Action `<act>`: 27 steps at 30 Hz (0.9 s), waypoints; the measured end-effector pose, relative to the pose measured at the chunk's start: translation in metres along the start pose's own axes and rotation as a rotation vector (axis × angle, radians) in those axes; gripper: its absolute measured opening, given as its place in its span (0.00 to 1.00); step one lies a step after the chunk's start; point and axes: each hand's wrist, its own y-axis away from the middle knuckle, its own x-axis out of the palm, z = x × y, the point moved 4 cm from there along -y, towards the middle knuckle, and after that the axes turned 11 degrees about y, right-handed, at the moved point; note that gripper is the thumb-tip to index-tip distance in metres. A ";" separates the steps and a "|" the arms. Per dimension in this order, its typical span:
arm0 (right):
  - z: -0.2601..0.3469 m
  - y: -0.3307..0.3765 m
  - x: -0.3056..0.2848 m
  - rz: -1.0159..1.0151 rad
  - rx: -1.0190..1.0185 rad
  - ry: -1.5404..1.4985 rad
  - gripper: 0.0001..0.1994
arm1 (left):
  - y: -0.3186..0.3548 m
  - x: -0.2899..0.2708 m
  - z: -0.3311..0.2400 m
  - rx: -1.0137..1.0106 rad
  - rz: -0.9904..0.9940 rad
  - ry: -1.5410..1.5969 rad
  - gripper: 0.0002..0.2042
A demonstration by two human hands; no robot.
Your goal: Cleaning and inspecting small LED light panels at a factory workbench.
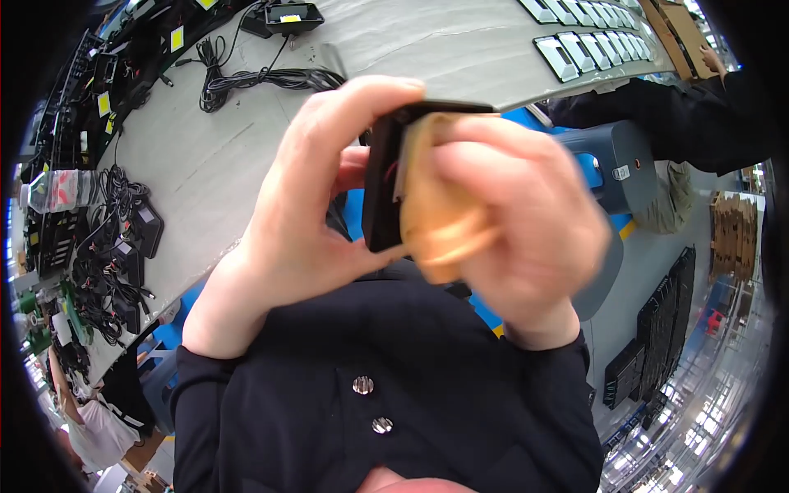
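Observation:
My left hand point(300, 193) grips a black rectangular box-like housing point(380, 189) by its edges, tilted up in front of my chest. Thumb below, fingers over the top. In my right hand point(526, 205) a yellow-orange cloth point(440, 222) is bunched and pressed against the housing's right-hand face. That hand and the cloth are smeared by motion. A bit of red shows on the housing's face beside the cloth; the rest of that face is hidden.
A coiled black cable point(275, 78) lies on the grey table point(205, 164), with a black boxed device point(292, 16) beyond it. Black adapters with tangled leads point(123, 255) crowd the left edge. Rows of pale framed panels point(588, 53) sit far right, near another person's dark sleeve point(633, 111) and a blue-grey chair point(616, 168).

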 end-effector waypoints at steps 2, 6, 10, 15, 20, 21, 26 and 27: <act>0.005 -0.005 0.009 0.014 0.002 -0.060 0.11 | 0.002 -0.001 0.002 -0.001 -0.139 0.123 0.40; 0.004 -0.001 0.004 0.354 0.114 -0.258 0.11 | 0.012 -0.010 0.008 -0.023 -0.002 -0.045 0.51; -0.013 0.019 -0.039 0.014 0.364 -0.307 0.10 | 0.004 -0.016 0.009 -0.168 -0.083 0.276 0.57; -0.016 0.017 -0.047 -0.034 0.373 -0.129 0.06 | 0.012 -0.019 0.012 -0.242 -0.106 0.413 0.58; 0.000 0.001 -0.027 -0.080 0.214 -0.234 0.07 | 0.012 -0.016 0.012 -0.270 -0.090 0.407 0.56; 0.005 0.000 -0.017 -0.090 0.199 -0.297 0.08 | 0.014 -0.015 0.011 -0.271 -0.098 0.402 0.56; 0.015 -0.009 0.017 0.013 -0.004 -0.071 0.11 | 0.013 -0.010 -0.004 -0.129 -0.052 0.012 0.50; 0.016 -0.007 0.018 0.058 0.010 -0.097 0.11 | 0.015 -0.011 0.000 -0.144 -0.062 0.057 0.48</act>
